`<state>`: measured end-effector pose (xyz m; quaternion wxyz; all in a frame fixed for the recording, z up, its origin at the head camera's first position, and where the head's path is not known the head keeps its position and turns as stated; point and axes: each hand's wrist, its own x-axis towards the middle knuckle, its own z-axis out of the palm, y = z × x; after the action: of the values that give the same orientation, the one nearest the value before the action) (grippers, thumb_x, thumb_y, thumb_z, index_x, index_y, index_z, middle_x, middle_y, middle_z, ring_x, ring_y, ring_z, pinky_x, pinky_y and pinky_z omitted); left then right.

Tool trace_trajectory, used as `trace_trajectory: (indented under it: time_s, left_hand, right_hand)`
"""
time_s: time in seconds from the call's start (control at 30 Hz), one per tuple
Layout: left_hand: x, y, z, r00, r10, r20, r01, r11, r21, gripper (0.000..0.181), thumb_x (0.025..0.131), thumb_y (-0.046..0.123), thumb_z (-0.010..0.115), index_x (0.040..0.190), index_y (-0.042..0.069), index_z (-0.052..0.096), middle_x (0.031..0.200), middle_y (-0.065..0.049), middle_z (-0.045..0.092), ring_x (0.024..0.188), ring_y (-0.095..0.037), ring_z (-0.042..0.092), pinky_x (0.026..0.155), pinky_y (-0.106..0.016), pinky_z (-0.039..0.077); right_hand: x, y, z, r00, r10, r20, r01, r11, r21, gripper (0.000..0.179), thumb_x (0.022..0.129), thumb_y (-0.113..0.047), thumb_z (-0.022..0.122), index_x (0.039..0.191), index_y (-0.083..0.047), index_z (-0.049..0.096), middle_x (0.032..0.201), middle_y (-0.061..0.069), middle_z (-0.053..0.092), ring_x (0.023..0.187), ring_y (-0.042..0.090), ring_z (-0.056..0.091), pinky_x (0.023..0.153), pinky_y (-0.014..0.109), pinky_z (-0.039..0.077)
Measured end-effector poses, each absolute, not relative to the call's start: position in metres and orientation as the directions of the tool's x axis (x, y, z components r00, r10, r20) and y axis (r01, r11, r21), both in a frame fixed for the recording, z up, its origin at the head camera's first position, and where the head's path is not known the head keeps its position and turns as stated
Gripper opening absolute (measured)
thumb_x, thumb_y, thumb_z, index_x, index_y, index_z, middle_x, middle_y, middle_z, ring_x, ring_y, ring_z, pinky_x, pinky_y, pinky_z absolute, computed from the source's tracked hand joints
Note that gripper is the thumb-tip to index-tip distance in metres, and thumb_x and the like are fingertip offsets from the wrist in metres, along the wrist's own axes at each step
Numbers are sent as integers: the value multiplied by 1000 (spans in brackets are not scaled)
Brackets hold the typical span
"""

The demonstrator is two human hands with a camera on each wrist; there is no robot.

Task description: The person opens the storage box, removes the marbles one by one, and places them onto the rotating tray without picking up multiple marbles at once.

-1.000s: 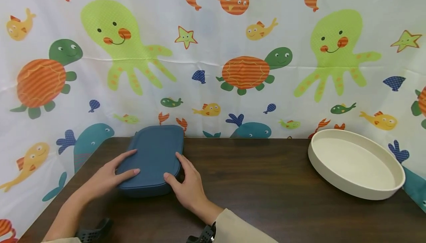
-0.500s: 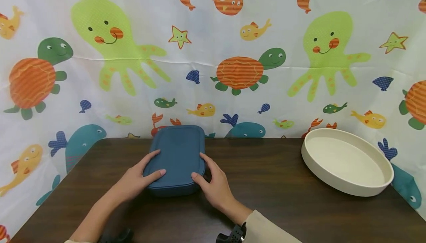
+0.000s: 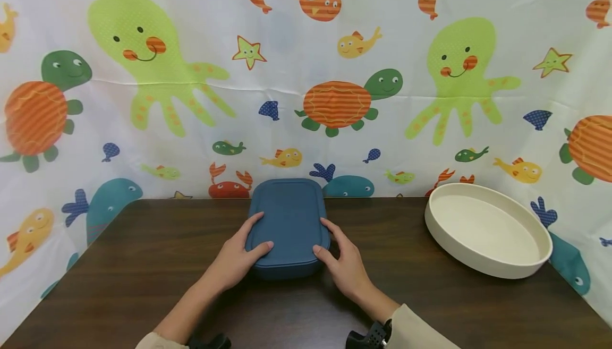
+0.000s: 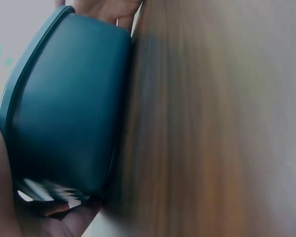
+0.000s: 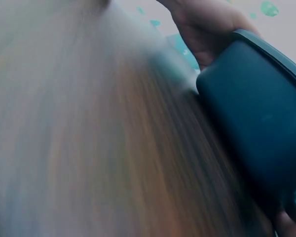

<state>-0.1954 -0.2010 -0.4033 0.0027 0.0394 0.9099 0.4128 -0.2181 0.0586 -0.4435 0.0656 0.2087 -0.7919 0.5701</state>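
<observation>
A dark blue lidded box, like a lunch box (image 3: 289, 219), stands near the middle of the table in the head view, its lid on. My left hand (image 3: 234, 260) grips its left side, thumb over the lid's edge. On the opposite side my right hand (image 3: 349, 268) holds it the same way, the thumb near the front corner. The left wrist view shows the box's smooth wall (image 4: 71, 94) close up, with fingers at its lower end. In the right wrist view the box (image 5: 256, 113) fills the right side. Its underside is hidden in the head view.
A round cream tray with a low rim (image 3: 487, 266) sits at the right of the dark wooden table (image 3: 392, 253). Behind the table hangs a white curtain (image 3: 282, 30) printed with sea animals. A dark wrist device (image 3: 370, 335) is on the right wrist.
Both hands have carried or slid the blue box rightward, from the table's left part to near its middle, keeping their grip. The head view has shifted slightly; the cream tray stays in place.
</observation>
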Motion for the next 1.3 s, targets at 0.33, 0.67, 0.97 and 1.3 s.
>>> trace_trajectory:
  time_s: [0.33, 0.67, 0.97, 1.3]
  left_hand:
    - [-207, -154, -409, -994, 68, 89, 112, 621, 776, 74, 98, 40, 62, 160, 21, 28, 165, -16, 31, 149, -40, 37, 116, -63, 34]
    - [-205, -126, -419, -987, 43, 155, 151, 568, 809, 69, 97, 40, 63, 157, 24, 33, 166, -14, 29, 152, -39, 32, 116, -64, 32]
    - [-206, -121, -424, -972, 36, 233, 211, 572, 793, 64, 98, 46, 60, 155, 23, 41, 172, -10, 10, 156, -40, 22, 116, -67, 28]
    - [-200, -106, -414, -886, 179, 427, 410, 733, 543, 38, 100, 36, 60, 131, 17, 68, 161, -8, 41, 157, -34, 22, 120, -64, 26]
  right_hand:
    - [-221, 98, -444, -924, -210, 321, -374, 315, -872, 64, 100, -27, 61, 158, -28, 34, 159, 10, 44, 141, 34, 50, 109, 58, 43]
    - [-222, 123, -445, -929, -180, 323, -368, 356, -859, 60, 99, -22, 61, 155, -24, 39, 154, 12, 50, 135, 32, 55, 106, 50, 46]
    - [-223, 127, -445, -937, -158, 312, -348, 329, -878, 63, 99, -20, 61, 156, -24, 37, 154, 13, 48, 140, 33, 50, 110, 56, 41]
    - [-225, 131, -440, -952, -153, 266, -302, 319, -898, 65, 100, -24, 58, 159, -20, 32, 157, 15, 45, 144, 35, 45, 114, 59, 36]
